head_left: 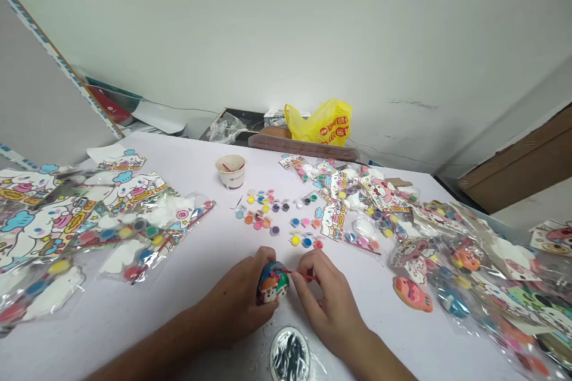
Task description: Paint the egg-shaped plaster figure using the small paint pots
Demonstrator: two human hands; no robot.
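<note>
My left hand (239,294) is closed around a small painted figurine (274,283), coloured blue, green, orange and white with dark spots. A thin red paintbrush (308,276) is pinched between the thumb and fingers of my right hand (329,294). Its tip meets the figurine's upper right side, or comes very close to it. Below the hands lies a round white-rimmed piece (289,355) with black streaks on a shiny surface. Just beyond the hands are several small paint pots (306,242) in many colours. Further back, a paper cup (231,171) stands with a red stick leaning inside.
Clear bags of paint kits with cartoon cards (47,223) cover the table's left side. More kit bags (379,190) spread along the right. A painted orange-pink piece (412,294) lies near them. Behind the table are a yellow plastic bag (322,124) and a wall.
</note>
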